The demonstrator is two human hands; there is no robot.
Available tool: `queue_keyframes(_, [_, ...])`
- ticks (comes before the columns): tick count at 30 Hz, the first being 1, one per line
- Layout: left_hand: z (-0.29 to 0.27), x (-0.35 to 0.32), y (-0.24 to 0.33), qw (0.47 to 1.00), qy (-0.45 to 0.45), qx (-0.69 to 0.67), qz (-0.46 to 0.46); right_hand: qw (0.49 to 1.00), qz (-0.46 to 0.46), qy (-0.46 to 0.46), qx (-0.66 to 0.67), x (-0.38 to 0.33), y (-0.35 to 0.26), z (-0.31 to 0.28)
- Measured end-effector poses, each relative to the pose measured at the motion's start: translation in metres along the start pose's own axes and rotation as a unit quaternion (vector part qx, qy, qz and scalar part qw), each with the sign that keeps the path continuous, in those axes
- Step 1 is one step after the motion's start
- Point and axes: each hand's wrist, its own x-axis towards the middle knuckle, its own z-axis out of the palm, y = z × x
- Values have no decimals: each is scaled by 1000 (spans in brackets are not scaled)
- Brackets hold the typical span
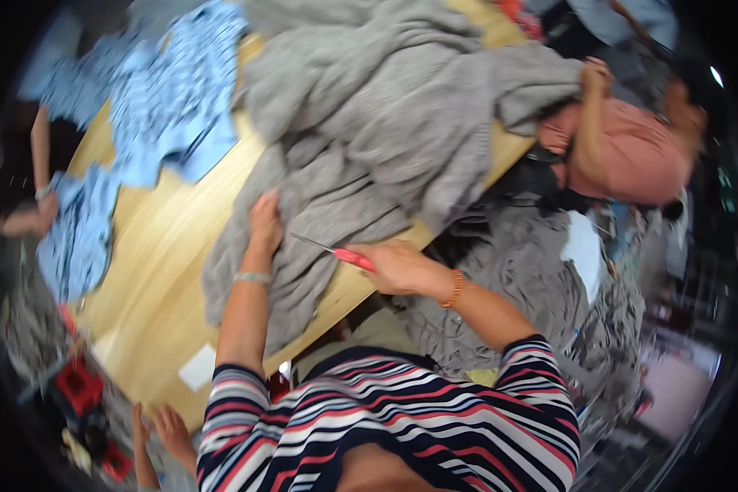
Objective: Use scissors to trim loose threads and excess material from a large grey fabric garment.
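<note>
A large heap of soft grey knit fabric [369, 107] covers the far and middle part of the table and drapes toward me. My left hand [264, 220] is closed on the near left part of this fabric, a silvery band around its wrist. To the right, just above the fabric's near edge, my right hand [398, 267] grips a slim red-handled tool [353, 259]. Its thin metal tip points up and left, toward my left hand. Blur hides its exact kind. An orange beaded bracelet circles my right wrist.
Light-blue garments [172, 98] lie on the wooden table [168, 254] at the left, near another person's arm. At the right, a person in a salmon shirt [631, 156] handles the grey fabric. Grey cloth piles [500, 279] sit below the right edge. Other hands [172, 430] show lower left, near white paper [197, 367].
</note>
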Motion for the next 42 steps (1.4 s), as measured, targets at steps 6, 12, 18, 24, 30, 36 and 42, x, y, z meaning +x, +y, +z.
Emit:
queue_keyframes(6, [32, -2, 39, 949, -34, -277, -143, 999, 26, 16, -21, -8, -2, 1])
queue_keyframes(12, [41, -16, 68, 975, -19, -177, -131, 980, 83, 177, -43, -31, 2, 9])
queue_keyframes(18, [10, -74, 56, 880, 22, 447, 163, 987, 80, 125, -63, -50, -18, 30])
queue_keyframes(24, [0, -85, 32, 956, -21, -220, -191, 998, 39, 18, -38, -58, -48, 48])
queue_keyframes(30, [-14, -95, 31, 946, -19, -244, -214, 999, 21, 16, -41, -60, -53, 53])
queue_keyframes(36, [18, -110, 52, 941, 87, -248, -212, 997, -29, 40, -63, -52, -22, 34])
queue_keyframes(42, [30, -111, 39, 946, 147, -202, -207, 994, -76, 0, -81, -32, 27, -5])
